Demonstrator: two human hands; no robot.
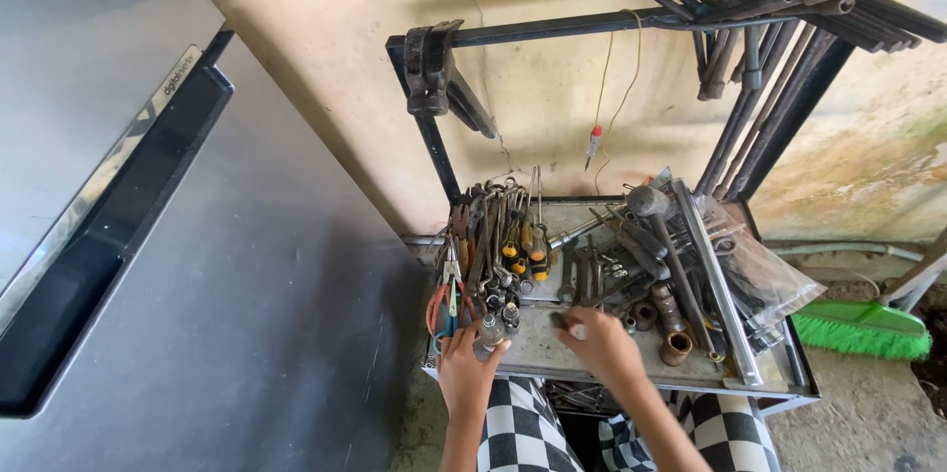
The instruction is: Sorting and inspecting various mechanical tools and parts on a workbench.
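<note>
Metal tools crowd the tray point(592, 359). Left hand point(466, 365) is wrapped around a small socket point(490, 332) at the near left edge. Right hand point(602, 339) pinches a small dark bit point(559, 319) nearby. A bump could knock the pliers point(444, 299) off.

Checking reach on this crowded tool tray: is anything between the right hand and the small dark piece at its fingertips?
Nothing visible. The right hand already has its fingertips on the small dark piece, on a bare patch of the tray; the wrenches lie beyond it.
</note>
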